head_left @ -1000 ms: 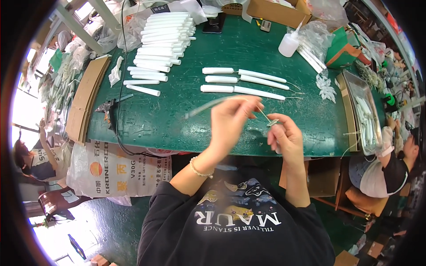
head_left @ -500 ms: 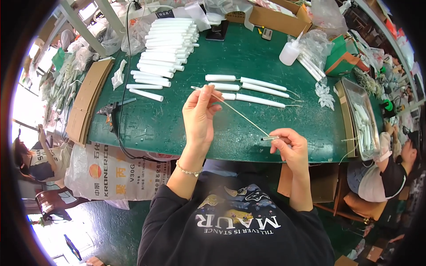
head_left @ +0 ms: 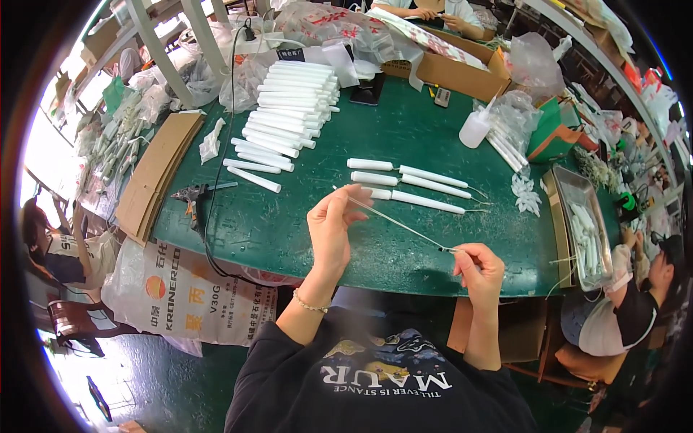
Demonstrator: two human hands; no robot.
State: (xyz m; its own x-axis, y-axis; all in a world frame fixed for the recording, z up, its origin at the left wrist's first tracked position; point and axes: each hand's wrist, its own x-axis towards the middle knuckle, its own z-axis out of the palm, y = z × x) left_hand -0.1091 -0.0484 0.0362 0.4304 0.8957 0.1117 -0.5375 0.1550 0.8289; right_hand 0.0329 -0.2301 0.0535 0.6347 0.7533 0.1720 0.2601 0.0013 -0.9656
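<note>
A thin pale wire [head_left: 403, 228] stretches slantwise between my hands, above the near part of the green table. My left hand [head_left: 332, 225] pinches its upper left end between thumb and fingers. At the lower right end my right hand [head_left: 480, 265] is closed on the wire, by a small dark piece [head_left: 445, 250] too small to make out. Beyond my left hand lie three rows of white candle-like tubes, each a short tube [head_left: 370, 164] before a longer tube [head_left: 433, 177], with thin wires trailing from the right ends. My left fingers partly cover the nearest short tube.
A stack of white tubes [head_left: 289, 108] lies at the back left. Nearer sit a glue gun [head_left: 192, 198] and flat cardboard [head_left: 157, 177]. Rightward stand a white squeeze bottle [head_left: 474, 128], white pieces [head_left: 525, 195] and a metal tray [head_left: 586, 224]. A co-worker [head_left: 613, 317] sits at right.
The view has tilted up, so the table sits lower in the picture. My right hand has turned a little and its grip on the wire's end has shifted; the wire stays stretched between my hands.
</note>
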